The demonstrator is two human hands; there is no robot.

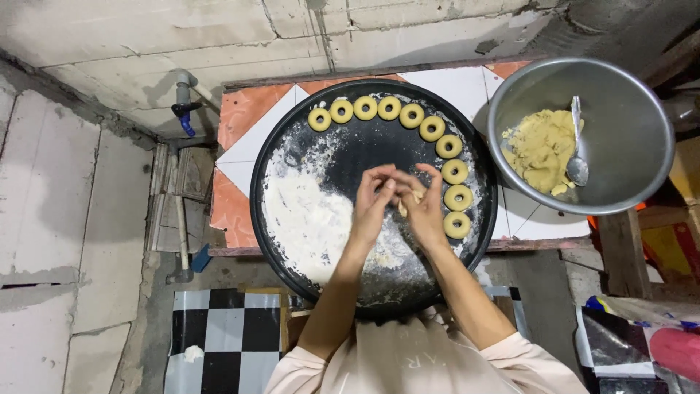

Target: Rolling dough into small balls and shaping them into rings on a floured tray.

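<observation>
Both hands meet over the middle of a round black tray [292, 138]. My left hand [373, 198] and my right hand [425, 206] pinch a small pale piece of dough [405, 205] between their fingers. Several ring-shaped dough pieces [432, 128] lie in an arc along the tray's far and right rim. A patch of white flour [306, 215] covers the tray's left part. To the right stands a metal bowl [627, 146] with a lump of yellow dough [539, 149] and a spoon [577, 164] in it.
The tray and bowl rest on a small table tiled orange and white [244, 120]. A concrete wall with a pipe and blue tap [184, 109] stands behind. Checkered black-and-white flooring [219, 335] lies at lower left, and coloured clutter [656, 335] at lower right.
</observation>
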